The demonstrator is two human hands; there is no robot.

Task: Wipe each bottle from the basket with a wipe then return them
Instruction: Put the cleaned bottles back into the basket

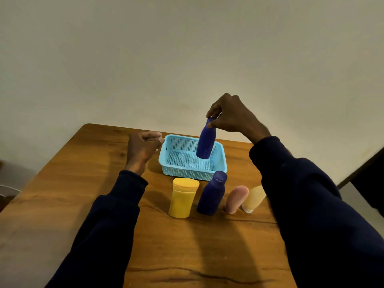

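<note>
Blue bottle (205, 144) hung upright below the right grip (230, 117), pinched at the cap only. Its base was inside the basket (187, 173); couldn't tell if it touched the floor. Left grip (143, 150) was loosely curled, holding nothing visible, just beside the basket's rim. Nearer the person than the right grip, on the surface (83, 183): yellow bottle (182, 198), second blue bottle (212, 194), pink bottle (236, 199), orange bottle (254, 198). Risks: the cap-only pinch could let the bottle swing or slip, and the unheld basket could skid. No wipe visible.
</note>
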